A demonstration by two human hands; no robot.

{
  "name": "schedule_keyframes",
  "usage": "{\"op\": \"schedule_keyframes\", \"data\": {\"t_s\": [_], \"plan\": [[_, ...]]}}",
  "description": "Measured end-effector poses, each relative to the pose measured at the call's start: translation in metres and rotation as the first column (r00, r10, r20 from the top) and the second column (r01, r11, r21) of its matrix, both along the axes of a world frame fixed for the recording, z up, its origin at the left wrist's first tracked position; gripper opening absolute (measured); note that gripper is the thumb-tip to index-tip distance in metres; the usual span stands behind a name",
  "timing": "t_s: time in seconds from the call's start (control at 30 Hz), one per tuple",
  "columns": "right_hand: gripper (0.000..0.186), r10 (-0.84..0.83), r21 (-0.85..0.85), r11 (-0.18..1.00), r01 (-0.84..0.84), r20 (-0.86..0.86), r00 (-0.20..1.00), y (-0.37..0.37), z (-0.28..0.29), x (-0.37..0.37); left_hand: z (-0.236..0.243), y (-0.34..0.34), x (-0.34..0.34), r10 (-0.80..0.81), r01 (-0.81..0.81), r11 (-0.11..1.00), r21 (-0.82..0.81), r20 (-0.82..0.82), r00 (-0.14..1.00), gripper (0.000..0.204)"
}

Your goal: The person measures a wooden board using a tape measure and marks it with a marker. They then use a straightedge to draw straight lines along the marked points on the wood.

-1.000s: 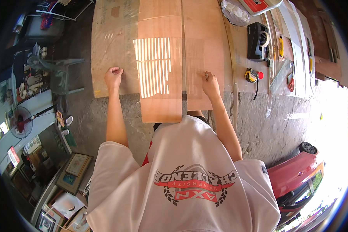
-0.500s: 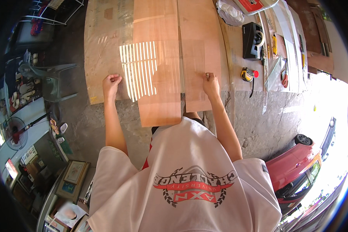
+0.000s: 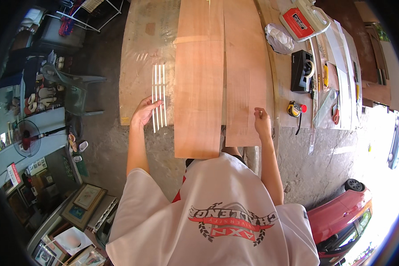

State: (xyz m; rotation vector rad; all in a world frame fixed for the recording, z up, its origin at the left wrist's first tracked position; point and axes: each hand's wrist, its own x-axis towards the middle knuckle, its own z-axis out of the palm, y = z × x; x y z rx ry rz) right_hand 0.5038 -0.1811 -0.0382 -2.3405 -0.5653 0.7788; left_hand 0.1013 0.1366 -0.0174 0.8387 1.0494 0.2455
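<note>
Two long thin veneer sheets (image 3: 198,88) | left hand (image 3: 142,112) | right hand (image 3: 262,123) flat

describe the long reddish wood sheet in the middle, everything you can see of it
The long reddish-brown veneer sheet looks thin, flat and smooth, with faint lengthwise grain. It lies along the pale board beneath, its near end overhanging the edge toward the person. A lighter strip crosses it near the far end. A second sheet lies alongside on its right. The left hand rests just left of it, apparently not touching.

I wear a loose white T-shirt (image 3: 217,213) with short sleeves, a red, black and grey crest (image 3: 232,224) printed across its chest, a red panel at the side, and my forearms are bare.
</note>
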Motion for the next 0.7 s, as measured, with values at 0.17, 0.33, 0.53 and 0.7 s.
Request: {"op": "schedule_keyframes", "data": {"t_s": [0.17,0.33,0.53,0.7], "plan": [[0.027,-0.065,0.054,0.996,0.065,0.007,0.998,-0.043,0.013,0.008,0.006,-0.008,-0.002,0.009,-0.005,0.999,-0.035,0.134,0.991,0.035],[0.026,-0.176,0.016,0.984,0.176,-0.014,0.984,-0.08,0.015,0.012,0.011,-0.017,-0.007,0.018,-0.008,0.999,-0.042,0.228,0.974,0.035],[0.028,-0.201,0.103,0.975,0.197,0.031,0.979,-0.119,0.003,0.019,0.014,-0.024,-0.006,0.028,-0.029,1.0,0.0,0.325,0.945,0.034],[0.026,-0.247,0.033,0.969,0.245,0.082,0.966,-0.14,0.011,0.027,0.014,-0.04,0.03,0.017,-0.008,1.0,-0.029,0.308,0.951,0.031]]}}
